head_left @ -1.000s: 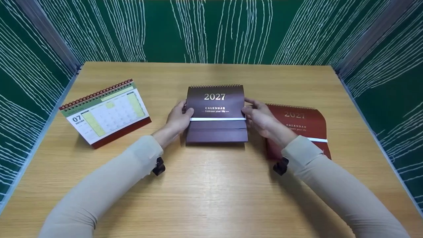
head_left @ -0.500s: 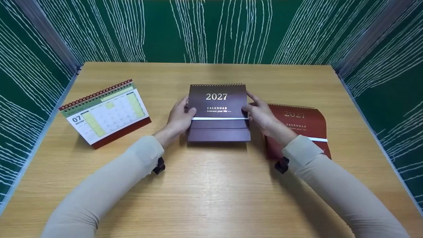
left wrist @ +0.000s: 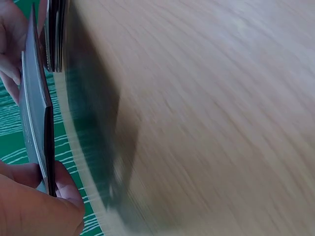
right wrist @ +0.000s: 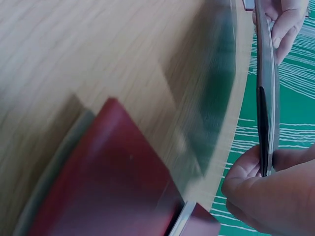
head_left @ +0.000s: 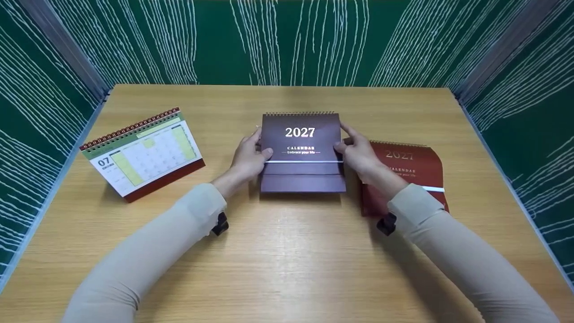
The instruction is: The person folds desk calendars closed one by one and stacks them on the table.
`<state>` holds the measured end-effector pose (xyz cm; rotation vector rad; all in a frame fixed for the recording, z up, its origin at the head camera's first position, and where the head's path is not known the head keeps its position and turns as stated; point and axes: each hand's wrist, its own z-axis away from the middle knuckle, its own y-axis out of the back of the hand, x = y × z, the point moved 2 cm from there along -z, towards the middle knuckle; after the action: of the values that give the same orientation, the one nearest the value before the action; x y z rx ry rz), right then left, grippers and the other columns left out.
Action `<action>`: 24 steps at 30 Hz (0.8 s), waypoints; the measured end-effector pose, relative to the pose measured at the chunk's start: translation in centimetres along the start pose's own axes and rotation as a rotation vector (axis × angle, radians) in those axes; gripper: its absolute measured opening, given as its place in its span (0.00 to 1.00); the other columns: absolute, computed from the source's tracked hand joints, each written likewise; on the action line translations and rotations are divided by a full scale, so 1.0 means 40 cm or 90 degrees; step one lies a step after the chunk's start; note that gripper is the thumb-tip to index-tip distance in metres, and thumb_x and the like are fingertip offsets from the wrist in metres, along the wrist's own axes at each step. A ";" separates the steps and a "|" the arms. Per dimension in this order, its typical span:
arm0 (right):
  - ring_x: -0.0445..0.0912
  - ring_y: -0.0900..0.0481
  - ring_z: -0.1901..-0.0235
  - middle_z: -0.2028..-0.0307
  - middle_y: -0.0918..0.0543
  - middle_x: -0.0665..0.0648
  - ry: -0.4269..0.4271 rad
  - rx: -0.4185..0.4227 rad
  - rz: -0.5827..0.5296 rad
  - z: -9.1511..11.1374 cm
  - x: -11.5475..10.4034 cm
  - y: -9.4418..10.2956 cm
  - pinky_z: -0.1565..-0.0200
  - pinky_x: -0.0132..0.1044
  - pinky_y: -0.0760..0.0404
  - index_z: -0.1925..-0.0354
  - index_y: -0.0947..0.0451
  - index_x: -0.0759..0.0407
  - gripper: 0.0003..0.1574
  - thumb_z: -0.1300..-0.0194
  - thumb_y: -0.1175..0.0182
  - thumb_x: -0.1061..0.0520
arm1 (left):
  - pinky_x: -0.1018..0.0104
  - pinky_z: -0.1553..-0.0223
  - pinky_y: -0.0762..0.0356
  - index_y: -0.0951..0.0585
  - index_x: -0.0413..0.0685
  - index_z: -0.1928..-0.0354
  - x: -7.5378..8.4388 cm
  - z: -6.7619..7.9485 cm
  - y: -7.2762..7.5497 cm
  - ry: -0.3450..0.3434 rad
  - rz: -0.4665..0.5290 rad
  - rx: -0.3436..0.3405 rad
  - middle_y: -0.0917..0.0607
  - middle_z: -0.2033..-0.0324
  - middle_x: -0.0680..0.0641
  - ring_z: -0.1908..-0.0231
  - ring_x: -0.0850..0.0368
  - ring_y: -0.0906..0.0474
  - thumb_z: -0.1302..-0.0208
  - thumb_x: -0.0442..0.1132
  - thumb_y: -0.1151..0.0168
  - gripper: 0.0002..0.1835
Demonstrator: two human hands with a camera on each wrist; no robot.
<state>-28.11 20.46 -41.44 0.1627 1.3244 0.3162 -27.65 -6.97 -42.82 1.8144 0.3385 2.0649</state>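
Observation:
A dark purple-brown 2027 desk calendar (head_left: 301,139) is held in the middle, its spiral edge at the far side. A white band (head_left: 305,162) crosses its cover. My left hand (head_left: 248,157) pinches its left edge, thumb on the front; in the left wrist view the fingers (left wrist: 66,184) lie behind it. On the opposite edge, my right hand (head_left: 362,157) pinches it the same way, as the right wrist view confirms with the thumb and fingers on either face of the calendar (right wrist: 266,108). Both wrist views show it edge-on; whether its base touches the table cannot be told.
A red 2027 calendar (head_left: 374,202) with a white band lies at the right, partly under my right forearm. To the left stands a desk calendar (head_left: 154,150) turned to a page marked 07. The wooden table (head_left: 287,260) meets green, white-streaked walls (head_left: 215,45).
Both hands have shifted slightly to the right with the dark calendar, which looks a little larger and tipped more toward the head camera. The other two calendars have stayed put.

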 end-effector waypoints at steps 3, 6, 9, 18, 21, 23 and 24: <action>0.50 0.22 0.51 0.43 0.27 0.64 -0.002 -0.001 0.010 0.004 0.000 0.013 0.48 0.35 0.16 0.13 0.54 0.41 0.47 0.18 0.48 0.63 | 0.61 0.34 0.23 0.46 0.46 0.15 0.009 -0.002 -0.009 -0.001 0.015 -0.002 0.28 0.31 0.39 0.36 0.47 0.24 0.24 0.33 0.38 0.42; 0.49 0.22 0.52 0.44 0.28 0.63 -0.003 -0.005 0.012 0.009 0.002 0.029 0.50 0.34 0.15 0.13 0.55 0.41 0.47 0.19 0.49 0.64 | 0.63 0.36 0.22 0.46 0.47 0.15 0.018 -0.002 -0.020 -0.003 0.028 -0.005 0.29 0.29 0.39 0.36 0.48 0.24 0.25 0.32 0.37 0.42; 0.48 0.22 0.53 0.43 0.27 0.64 0.001 -0.011 0.010 0.014 0.003 0.046 0.52 0.34 0.14 0.13 0.55 0.44 0.46 0.18 0.49 0.64 | 0.66 0.36 0.22 0.46 0.48 0.15 0.029 0.001 -0.032 -0.007 0.042 -0.007 0.30 0.26 0.39 0.35 0.48 0.24 0.26 0.32 0.37 0.43; 0.47 0.25 0.54 0.41 0.29 0.66 0.017 -0.009 0.052 0.033 -0.004 0.106 0.58 0.30 0.21 0.13 0.54 0.46 0.44 0.17 0.50 0.62 | 0.69 0.45 0.16 0.45 0.47 0.15 0.067 0.003 -0.073 -0.022 0.109 -0.017 0.27 0.38 0.40 0.43 0.50 0.20 0.26 0.29 0.37 0.43; 0.47 0.25 0.54 0.39 0.30 0.66 0.016 -0.012 0.059 0.042 -0.005 0.129 0.57 0.31 0.20 0.13 0.54 0.44 0.44 0.17 0.51 0.61 | 0.70 0.46 0.17 0.46 0.47 0.15 0.083 0.005 -0.088 -0.031 0.101 -0.026 0.27 0.40 0.40 0.45 0.51 0.21 0.26 0.29 0.37 0.43; 0.48 0.25 0.54 0.38 0.30 0.66 0.010 -0.011 0.070 0.050 -0.006 0.147 0.56 0.34 0.19 0.13 0.55 0.42 0.44 0.16 0.51 0.60 | 0.70 0.45 0.18 0.46 0.47 0.15 0.096 0.009 -0.099 -0.035 0.092 -0.033 0.27 0.40 0.40 0.45 0.51 0.22 0.25 0.30 0.37 0.43; 0.49 0.25 0.53 0.37 0.30 0.66 0.005 -0.011 0.075 0.054 -0.007 0.157 0.55 0.35 0.18 0.13 0.56 0.41 0.44 0.16 0.52 0.60 | 0.71 0.46 0.18 0.47 0.48 0.15 0.103 0.011 -0.105 -0.034 0.088 -0.035 0.27 0.40 0.40 0.45 0.52 0.22 0.25 0.30 0.37 0.43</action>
<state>-26.92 26.46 -38.82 0.2259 1.3214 0.4284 -27.14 -1.45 -40.79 1.9045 0.1435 2.0887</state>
